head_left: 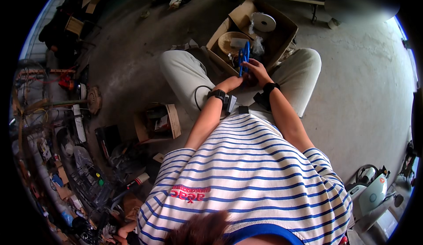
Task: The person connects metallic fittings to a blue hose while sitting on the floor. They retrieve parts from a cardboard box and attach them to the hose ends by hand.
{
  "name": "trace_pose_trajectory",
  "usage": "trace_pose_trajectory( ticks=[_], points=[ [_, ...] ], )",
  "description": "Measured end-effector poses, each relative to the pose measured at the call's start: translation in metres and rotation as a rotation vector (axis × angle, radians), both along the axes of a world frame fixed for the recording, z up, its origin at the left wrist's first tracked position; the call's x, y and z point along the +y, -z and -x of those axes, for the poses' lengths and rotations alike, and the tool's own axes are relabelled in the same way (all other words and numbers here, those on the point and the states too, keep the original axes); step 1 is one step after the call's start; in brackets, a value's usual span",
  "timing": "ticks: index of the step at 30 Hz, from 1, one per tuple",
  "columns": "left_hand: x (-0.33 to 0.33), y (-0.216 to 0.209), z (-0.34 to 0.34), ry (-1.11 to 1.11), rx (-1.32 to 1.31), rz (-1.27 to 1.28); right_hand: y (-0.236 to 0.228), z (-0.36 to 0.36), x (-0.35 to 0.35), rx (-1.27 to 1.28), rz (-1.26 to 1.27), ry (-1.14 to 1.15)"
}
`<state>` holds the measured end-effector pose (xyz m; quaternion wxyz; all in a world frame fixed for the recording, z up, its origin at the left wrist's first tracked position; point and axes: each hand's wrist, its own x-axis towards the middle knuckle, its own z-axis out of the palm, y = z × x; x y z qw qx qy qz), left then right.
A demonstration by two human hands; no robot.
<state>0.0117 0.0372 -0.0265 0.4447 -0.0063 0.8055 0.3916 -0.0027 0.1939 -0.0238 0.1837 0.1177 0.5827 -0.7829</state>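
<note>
Between my knees, both hands meet at a looped bundle of blue cord or cable (244, 53), held over the near edge of an open cardboard box (284, 25). My right hand (259, 71) has its fingers closed on the bundle from the right. From the left, my left hand (232, 83) is closed at the lower end of the loops, its fingertips partly hidden. Inside the box are a white reel (264, 22), a round tan basket (228, 42) and crumpled clear plastic (258, 47). A dark band is on each wrist.
A smaller open cardboard box (174, 121) stands on the floor at my left. Cluttered tools and parts line the left side, with a rusty round disc (94, 100) among them. Another person's hand (127, 231) shows at lower left. A pale scooter (374, 190) stands at lower right.
</note>
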Motion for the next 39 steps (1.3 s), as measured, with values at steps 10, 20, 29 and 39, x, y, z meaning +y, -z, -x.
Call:
trace_pose_trajectory(
  ticks=[10,20,29,39],
  points=[
    [-0.016,0.053,0.007,0.115,0.256,-0.038,-0.049,-0.001,-0.004,0.04,0.24,-0.126],
    [-0.029,0.014,0.02,-1.072,-0.436,-1.044,-0.086,-0.007,0.018,0.187,0.269,-0.276],
    [-0.024,0.003,0.019,-1.48,0.024,-1.179,-0.077,-0.005,0.021,-0.009,0.132,-0.305],
    [-0.037,0.009,0.02,-1.314,-0.075,-1.27,-0.013,0.015,0.031,0.094,-0.087,0.009]
  ],
)
